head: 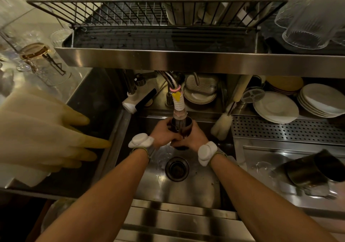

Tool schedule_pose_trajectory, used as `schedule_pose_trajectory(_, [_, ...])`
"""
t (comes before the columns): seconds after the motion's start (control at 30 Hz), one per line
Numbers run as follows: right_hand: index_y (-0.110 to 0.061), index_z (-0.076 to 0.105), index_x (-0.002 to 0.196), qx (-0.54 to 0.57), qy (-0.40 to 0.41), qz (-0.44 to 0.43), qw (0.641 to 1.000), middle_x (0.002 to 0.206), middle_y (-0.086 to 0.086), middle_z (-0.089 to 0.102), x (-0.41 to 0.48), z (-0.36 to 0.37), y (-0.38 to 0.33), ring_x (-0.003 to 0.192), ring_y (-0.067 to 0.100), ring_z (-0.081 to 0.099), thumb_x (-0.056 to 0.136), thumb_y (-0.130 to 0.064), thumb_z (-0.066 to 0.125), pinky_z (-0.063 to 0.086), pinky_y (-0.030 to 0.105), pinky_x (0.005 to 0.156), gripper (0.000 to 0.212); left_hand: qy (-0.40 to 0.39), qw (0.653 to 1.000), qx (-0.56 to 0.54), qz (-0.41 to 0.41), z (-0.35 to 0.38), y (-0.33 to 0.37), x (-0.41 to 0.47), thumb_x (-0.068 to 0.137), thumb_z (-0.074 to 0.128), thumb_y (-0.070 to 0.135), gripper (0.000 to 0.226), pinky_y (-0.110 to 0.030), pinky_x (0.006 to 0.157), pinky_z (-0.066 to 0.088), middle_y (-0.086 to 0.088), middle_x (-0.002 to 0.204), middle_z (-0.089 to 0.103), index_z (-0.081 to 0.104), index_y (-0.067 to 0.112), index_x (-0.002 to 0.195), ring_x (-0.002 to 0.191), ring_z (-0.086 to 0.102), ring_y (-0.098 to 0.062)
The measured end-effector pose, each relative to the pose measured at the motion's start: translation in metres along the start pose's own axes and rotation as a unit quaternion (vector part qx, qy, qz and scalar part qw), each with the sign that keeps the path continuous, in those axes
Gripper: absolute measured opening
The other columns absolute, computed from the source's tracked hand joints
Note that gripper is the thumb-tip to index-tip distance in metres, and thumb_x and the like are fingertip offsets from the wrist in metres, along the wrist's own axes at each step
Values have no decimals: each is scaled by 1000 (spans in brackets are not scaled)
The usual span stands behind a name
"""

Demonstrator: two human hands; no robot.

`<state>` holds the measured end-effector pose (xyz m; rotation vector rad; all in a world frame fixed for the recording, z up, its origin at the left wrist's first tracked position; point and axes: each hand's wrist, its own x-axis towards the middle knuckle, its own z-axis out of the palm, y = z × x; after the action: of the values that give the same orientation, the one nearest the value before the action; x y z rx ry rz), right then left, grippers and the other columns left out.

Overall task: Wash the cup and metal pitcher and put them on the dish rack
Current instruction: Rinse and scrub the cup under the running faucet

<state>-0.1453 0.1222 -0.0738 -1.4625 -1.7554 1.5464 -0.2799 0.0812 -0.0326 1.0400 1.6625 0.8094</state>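
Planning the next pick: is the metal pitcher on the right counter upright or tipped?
Tipped. The metal pitcher lies on its side on the counter, dark mouth facing up-right.

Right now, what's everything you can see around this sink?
Cup: one, dark, under the tap, held in both hands.
Tap: one, white ribbed hose end with yellow clip, over the sink.
Sink: one, steel, with a drain in the middle.
Metal pitcher: one, dark steel, lying tipped on the right counter.
Dish rack: one, wire, on the shelf above.
Plates: several, white, stacked back right.
Bottle brush: one, white, right of the tap.
Rubber gloves: pale yellow, hanging left.
Left hand: on the cup.
Right hand: on the cup.
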Motion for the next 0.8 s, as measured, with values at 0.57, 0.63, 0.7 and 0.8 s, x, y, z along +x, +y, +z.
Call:
schedule_pose_trajectory(0.57, [-14, 41, 132, -31, 111, -24, 993, 124, 6, 59, -7, 11, -8, 115, 24, 57, 56, -15, 87, 50, 38, 97, 89, 120, 964, 228, -69, -28, -11, -1, 87, 55, 15, 33, -34, 102, 45, -9, 127, 64, 67, 18, 117, 121, 58, -30])
schedule_pose_trajectory(0.63, [-14, 42, 132, -51, 102, -29, 993, 125, 7, 59, -6, 12, -8, 117, 25, 56, 56, -15, 88, 49, 37, 98, 89, 119, 959, 247, -67, -29, -11, -2, 87, 56, 17, 31, -33, 99, 45, -9, 125, 65, 68, 18, 116, 119, 58, -30])
schedule_pose_trajectory(0.7, [-14, 43, 132, -35, 110, -30, 993, 126, 7, 60, -5, 11, -8, 117, 24, 56, 56, -13, 87, 47, 32, 97, 88, 119, 958, 254, -66, -30, -13, -3, 87, 56, 19, 31, -32, 98, 45, -9, 125, 65, 68, 18, 116, 119, 59, -30])
schedule_pose_trajectory(0.8, [-14, 43, 130, -39, 100, -40, 993, 125, 6, 60, -6, 8, -11, 116, 23, 56, 56, -12, 88, 46, 29, 93, 86, 117, 959, 251, -67, -30, -14, -5, 88, 56, 21, 30, -34, 101, 46, -10, 125, 65, 69, 18, 115, 119, 58, -31])
